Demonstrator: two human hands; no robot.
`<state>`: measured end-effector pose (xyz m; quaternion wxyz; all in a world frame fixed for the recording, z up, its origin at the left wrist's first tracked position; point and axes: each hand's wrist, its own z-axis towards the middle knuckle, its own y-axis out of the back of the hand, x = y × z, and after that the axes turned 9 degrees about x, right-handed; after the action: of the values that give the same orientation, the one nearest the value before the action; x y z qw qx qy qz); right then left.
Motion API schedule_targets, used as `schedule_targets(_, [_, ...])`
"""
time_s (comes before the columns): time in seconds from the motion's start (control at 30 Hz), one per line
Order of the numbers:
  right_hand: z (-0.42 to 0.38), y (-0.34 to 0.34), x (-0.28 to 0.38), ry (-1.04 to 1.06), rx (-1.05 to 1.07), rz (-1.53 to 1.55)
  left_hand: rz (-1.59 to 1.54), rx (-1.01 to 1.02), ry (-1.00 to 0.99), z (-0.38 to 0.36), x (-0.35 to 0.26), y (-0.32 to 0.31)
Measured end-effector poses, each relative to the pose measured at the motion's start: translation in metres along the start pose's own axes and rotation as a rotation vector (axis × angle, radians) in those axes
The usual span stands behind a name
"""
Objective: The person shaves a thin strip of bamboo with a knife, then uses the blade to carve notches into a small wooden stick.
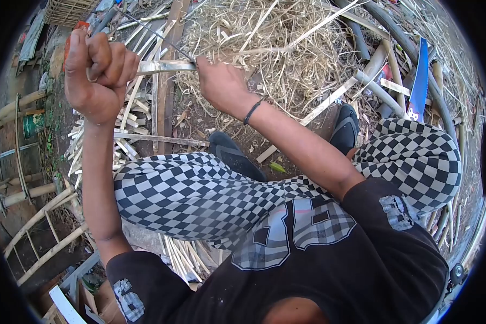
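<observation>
My left hand point(100, 75) is raised at the upper left, its fingers closed round the reddish handle of a knife. The knife's flat, pale blade point(164, 66) points right, toward my other hand. My right hand point(224, 86), with a dark band on its wrist, is closed at the blade's far end, its fingers pinching a thin strip. A narrow dark length point(154, 33) of this strip slants up to the left from those fingers. On the right side, a pale blurred length runs over the shavings. The fingertips partly hide where strip and blade meet.
A heap of curly shavings point(275, 54) lies ahead of my feet. Cut pale sticks point(137, 116) are piled at the left. A blue-bladed saw point(419, 81) stands near my right knee, beside poles. Bamboo frames point(43, 216) are at the far left, with a woven basket point(70, 12) above.
</observation>
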<state>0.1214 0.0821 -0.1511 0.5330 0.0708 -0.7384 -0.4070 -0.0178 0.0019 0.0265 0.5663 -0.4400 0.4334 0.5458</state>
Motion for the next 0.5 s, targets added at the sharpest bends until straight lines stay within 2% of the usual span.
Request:
schedule_targets(0.07, [-0.003, -0.016, -0.013, 0.059, -0.062, 0.11, -0.053, -0.043, -0.023, 0.0, -0.001, 0.004])
schedule_targets(0.1, [0.001, -0.053, -0.05, 0.023, -0.084, 0.089, -0.045, -0.044, -0.016, -0.001, -0.001, 0.008])
schedule_targets(0.17, [-0.008, -0.085, -0.119, -0.261, 0.084, -0.051, -0.057, -0.057, -0.016, -0.005, 0.002, 0.013])
schedule_targets(0.27, [0.003, -0.07, -0.116, -0.202, 0.156, -0.142, -0.054, -0.102, -0.021, -0.003, 0.002, 0.019])
schedule_targets(0.3, [0.011, -0.058, -0.092, -0.285, 0.193, -0.077, -0.058, -0.146, -0.016, -0.003, 0.004, 0.018])
schedule_targets(0.37, [0.012, -0.035, -0.055, -0.121, 0.087, -0.134, -0.058, -0.133, -0.032, 0.0, 0.003, 0.018])
schedule_targets(0.43, [0.001, -0.003, -0.006, 0.014, 0.014, -0.053, -0.081, -0.134, -0.031, -0.005, 0.005, 0.02])
schedule_targets(0.47, [-0.001, -0.007, -0.001, 0.008, 0.028, -0.049, -0.088, -0.143, -0.02, -0.008, 0.005, 0.019])
schedule_targets(0.5, [0.0, -0.01, 0.002, 0.093, -0.028, -0.021, -0.081, -0.145, -0.018, -0.008, 0.004, 0.019])
